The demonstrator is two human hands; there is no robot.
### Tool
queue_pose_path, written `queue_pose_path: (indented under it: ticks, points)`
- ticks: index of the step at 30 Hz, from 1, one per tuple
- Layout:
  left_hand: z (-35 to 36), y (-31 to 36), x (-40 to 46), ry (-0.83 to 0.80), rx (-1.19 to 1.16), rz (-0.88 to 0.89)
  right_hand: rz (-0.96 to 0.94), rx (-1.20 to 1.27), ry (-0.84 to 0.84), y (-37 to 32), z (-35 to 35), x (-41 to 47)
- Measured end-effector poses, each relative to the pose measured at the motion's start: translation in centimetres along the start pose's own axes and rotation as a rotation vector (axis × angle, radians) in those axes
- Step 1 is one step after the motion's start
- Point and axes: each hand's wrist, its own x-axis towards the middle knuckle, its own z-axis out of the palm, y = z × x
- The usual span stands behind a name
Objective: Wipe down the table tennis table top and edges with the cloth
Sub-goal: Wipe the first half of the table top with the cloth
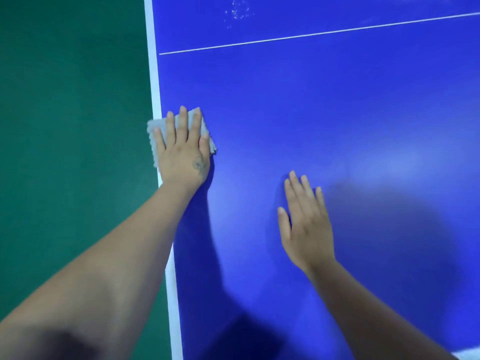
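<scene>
Grey cloth (pixel 155 141) lies pinned under the flat left hand (pixel 183 149) for wiping the table (pixel 337 113) edge, while the flat, empty right hand (pixel 306 224) braces.

Bright overhead light; soft glare patches on the bench (pixel 337 113), arm shadows below, slightly blurry, edge lines bowed.
</scene>
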Motion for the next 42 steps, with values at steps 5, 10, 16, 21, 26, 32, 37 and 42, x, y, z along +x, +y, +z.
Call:
queue_pose_path:
  ticks: [5, 10, 16, 21, 26, 32, 37, 42]
  points:
    - [0.2, 1.1, -10.3, -0.002, 0.017, 0.014, -0.009, -0.033, -0.041, -0.3, -0.4, -2.8]
    - [1.6, 7.0, -15.0, -0.01, -0.015, 0.279, 0.005, -0.021, -0.011, -0.5, -0.3, -2.6]
    - [2.4, 8.9, -7.1, 0.019, -0.009, 0.391, -0.003, -0.02, 0.023, -0.3, 0.0, -2.6]
    - [1.7, 3.9, -5.0, 0.029, -0.062, 0.07, 0.001, -0.008, 0.013, -0.3, 0.2, -2.7]
    - [1.5, 1.6, -14.9, 0.068, -0.004, -0.096, 0.004, -0.048, -0.023, -0.5, -0.1, -2.8]
    - [2.2, 7.5, -28.1, -0.017, -0.019, -0.077, 0.01, -0.107, -0.035, -0.6, 0.0, -2.8]
    - [3.3, 10.5, -27.2, 0.02, -0.028, 0.113, 0.002, -0.115, -0.029, -0.5, 0.1, -2.7]
    - [3.1, 5.1, -20.3, 0.041, 0.014, 0.133, -0.007, -0.104, -0.026, -0.4, 0.1, -2.8]
